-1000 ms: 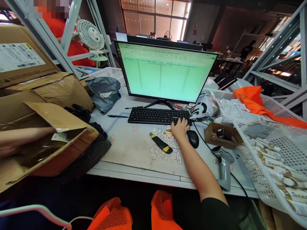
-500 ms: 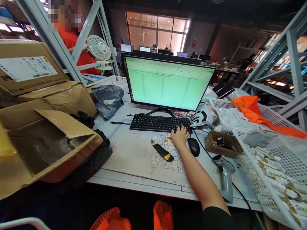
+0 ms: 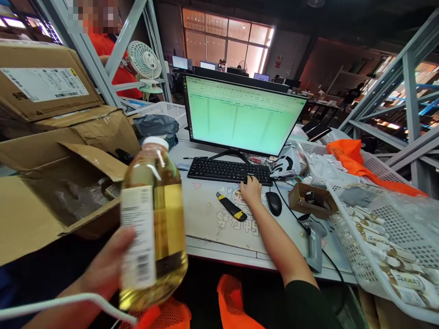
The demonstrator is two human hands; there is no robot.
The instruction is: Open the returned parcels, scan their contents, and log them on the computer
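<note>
In my left hand (image 3: 108, 262) is a clear bottle of yellow liquid (image 3: 168, 214) with a white cap and a printed label, held upright near the camera. My fingers wrap round its left side, partly hidden behind it. My right hand (image 3: 251, 189) rests with fingers extended on the right end of the black keyboard (image 3: 219, 170). Just right of that hand lies a black mouse (image 3: 274, 204). A black and yellow utility knife (image 3: 231, 207) lies on the desk mat to its left. Behind the keyboard, the monitor (image 3: 243, 114) shows a spreadsheet-like page.
An open cardboard box (image 3: 30, 201) stands at left below a stacked, labelled box (image 3: 51, 103). At right are a grey handheld scanner (image 3: 314, 251), a small brown box (image 3: 298, 201) and a white basket (image 3: 363, 274) of tubes. A person in orange (image 3: 123, 77) stands behind the rack.
My left hand has come into view from the lower left with the bottle. My right hand stays on the keyboard's right end. The view has shifted slightly.
</note>
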